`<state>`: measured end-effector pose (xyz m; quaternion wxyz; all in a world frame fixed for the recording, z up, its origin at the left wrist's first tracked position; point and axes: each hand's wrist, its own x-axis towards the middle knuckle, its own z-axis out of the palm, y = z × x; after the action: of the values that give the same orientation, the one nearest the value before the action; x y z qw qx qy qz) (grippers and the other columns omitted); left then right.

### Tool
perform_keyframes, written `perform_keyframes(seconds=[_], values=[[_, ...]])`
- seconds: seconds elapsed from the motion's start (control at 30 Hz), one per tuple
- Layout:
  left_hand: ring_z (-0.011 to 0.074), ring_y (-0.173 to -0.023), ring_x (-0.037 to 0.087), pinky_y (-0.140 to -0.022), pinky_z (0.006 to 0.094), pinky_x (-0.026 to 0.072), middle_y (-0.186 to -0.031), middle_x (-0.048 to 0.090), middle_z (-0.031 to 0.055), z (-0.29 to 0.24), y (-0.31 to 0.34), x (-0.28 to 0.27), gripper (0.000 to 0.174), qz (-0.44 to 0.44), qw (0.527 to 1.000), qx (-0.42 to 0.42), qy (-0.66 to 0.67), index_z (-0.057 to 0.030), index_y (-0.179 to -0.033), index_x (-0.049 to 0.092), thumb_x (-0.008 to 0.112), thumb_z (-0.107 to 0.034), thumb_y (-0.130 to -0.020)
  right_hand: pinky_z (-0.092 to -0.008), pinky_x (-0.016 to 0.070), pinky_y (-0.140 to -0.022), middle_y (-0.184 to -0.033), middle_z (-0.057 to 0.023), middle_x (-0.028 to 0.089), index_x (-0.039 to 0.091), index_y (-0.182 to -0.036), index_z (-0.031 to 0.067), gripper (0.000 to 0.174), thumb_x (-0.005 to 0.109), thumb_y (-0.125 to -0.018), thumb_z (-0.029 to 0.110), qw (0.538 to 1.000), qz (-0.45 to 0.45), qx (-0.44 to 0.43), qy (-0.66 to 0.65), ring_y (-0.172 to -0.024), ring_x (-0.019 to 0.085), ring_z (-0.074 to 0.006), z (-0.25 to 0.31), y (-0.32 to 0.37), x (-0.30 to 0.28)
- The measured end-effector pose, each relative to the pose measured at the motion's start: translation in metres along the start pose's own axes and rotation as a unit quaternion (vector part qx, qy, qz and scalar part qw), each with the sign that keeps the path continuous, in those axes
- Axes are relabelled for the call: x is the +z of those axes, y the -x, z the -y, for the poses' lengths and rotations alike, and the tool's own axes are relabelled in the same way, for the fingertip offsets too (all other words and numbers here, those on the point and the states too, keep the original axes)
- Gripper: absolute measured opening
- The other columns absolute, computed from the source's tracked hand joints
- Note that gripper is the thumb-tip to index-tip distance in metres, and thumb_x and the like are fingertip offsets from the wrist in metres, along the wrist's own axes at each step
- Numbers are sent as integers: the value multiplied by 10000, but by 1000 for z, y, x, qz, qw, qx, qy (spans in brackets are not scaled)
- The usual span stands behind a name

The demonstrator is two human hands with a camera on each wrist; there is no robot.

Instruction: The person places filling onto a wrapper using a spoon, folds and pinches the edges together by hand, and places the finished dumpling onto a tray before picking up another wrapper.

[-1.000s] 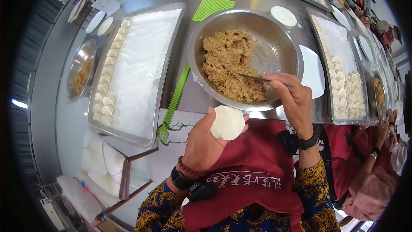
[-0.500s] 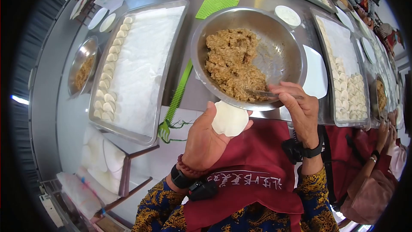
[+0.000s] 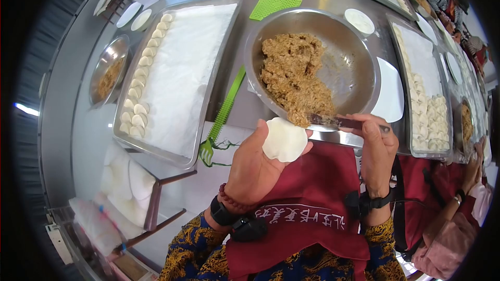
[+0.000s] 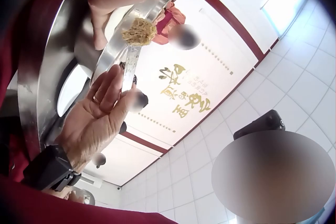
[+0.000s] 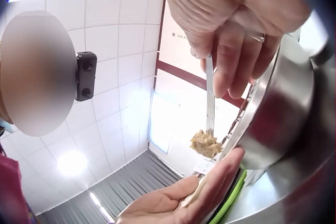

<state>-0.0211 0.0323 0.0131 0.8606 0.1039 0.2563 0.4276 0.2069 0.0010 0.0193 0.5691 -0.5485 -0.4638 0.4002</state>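
Observation:
A round white dough wrapper (image 3: 285, 140) lies across the fingers of my left hand (image 3: 247, 166), palm up, thumb along its left side. My right hand (image 3: 379, 148) pinches a narrow flat metal spatula (image 3: 348, 123) between thumb and fingers. On its tip sits a lump of brown filling (image 4: 139, 32), at the near rim of the steel bowl (image 3: 359, 60) and close by the wrapper's upper edge. Minced filling (image 3: 291, 62) heaps up in the left part of the bowl. In the right wrist view, the lump hangs just above the left hand's fingers (image 5: 223, 174).
On the left stands a paper-lined tray (image 3: 195, 57) with a row of dumplings (image 3: 140, 73); another tray (image 3: 437, 143) on the right holds many dumplings. A green plastic strip (image 3: 226, 106), a green mesh (image 3: 273, 5) and a small white dish (image 3: 359, 21) lie around the bowl. Other people work at right.
The right hand has drawn the spatula from the filling toward the near rim, a lump now on its tip. The left hand still carries the wrapper. The view has shifted slightly.

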Motion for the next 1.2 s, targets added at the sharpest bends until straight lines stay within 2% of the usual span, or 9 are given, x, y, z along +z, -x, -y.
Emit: perform_keyframes(seconds=[0.17,0.23,0.27,0.4,0.67,0.77,0.83,0.93,1.2], values=[[345,-1303,507,-1114,520,400,-1369,522,236,-1,4,2,558,2,1000,11,14,85,-1403,370,268,-370,-1097,-442,533,-946,-1103,-219,701,679,-1049,-61,360,586,-1000,284,998,13,-42,54,-1049,689,-341,5,31,13],[344,-1302,506,-1126,505,389,-1367,517,244,0,5,0,566,20,1000,-1,11,88,-1400,365,248,-376,-1099,-476,499,-971,-1089,-190,719,703,-1024,-20,358,639,-957,326,966,90,-187,157,-1074,684,-340,3,35,13],[344,-1302,506,-1126,505,389,-1367,517,244,0,5,1,566,19,1000,-1,11,88,-1400,365,248,-376,-1099,-476,499,-971,-1089,-190,719,703,-1024,-20,358,639,-957,326,966,90,-187,156,-1074,684,-340,4,37,13],[350,-1303,497,-1145,489,370,-1366,506,243,1,9,1,573,4,1000,-1,15,94,-1389,366,229,-382,-1100,-418,541,-928,-1103,-81,716,745,-1000,116,251,794,-772,208,852,153,-355,353,-1123,666,-282,11,45,17],[368,-1330,467,-1177,487,338,-1388,475,251,2,12,2,580,-14,1000,0,15,117,-1375,360,216,-374,-1102,-442,532,-961,-1114,-90,714,742,-1001,105,259,794,-775,221,836,197,-358,367,-1129,666,-285,12,59,10],[373,-1338,459,-1185,484,330,-1391,473,258,2,11,2,579,-19,999,3,29,121,-1374,359,217,-371,-1102,-450,517,-971,-1081,-123,729,748,-966,75,257,787,-774,241,896,193,-289,278,-1112,676,-306,14,62,1],[377,-1346,452,-1183,480,332,-1396,471,262,2,10,-2,573,-3,1000,11,25,119,-1379,356,220,-364,-1103,-446,505,-968,-1035,-154,740,751,-953,45,267,776,-779,246,960,94,-227,135,-1092,685,-329,7,66,0],[433,-1336,446,-1180,516,317,-1397,465,293,5,9,2,599,-24,999,26,19,148,-1347,374,221,-374,-1097,-444,505,-949,-1013,-161,743,747,-961,31,254,783,-772,197,951,80,-236,181,-1083,687,-337,6,62,7],[427,-1334,451,-1172,519,330,-1389,474,281,7,10,-1,598,-27,999,19,16,126,-1361,375,216,-387,-1096,-438,551,-898,-1034,-70,744,762,-932,121,207,794,-755,225,905,154,-286,275,-1097,683,-282,21,64,1]])
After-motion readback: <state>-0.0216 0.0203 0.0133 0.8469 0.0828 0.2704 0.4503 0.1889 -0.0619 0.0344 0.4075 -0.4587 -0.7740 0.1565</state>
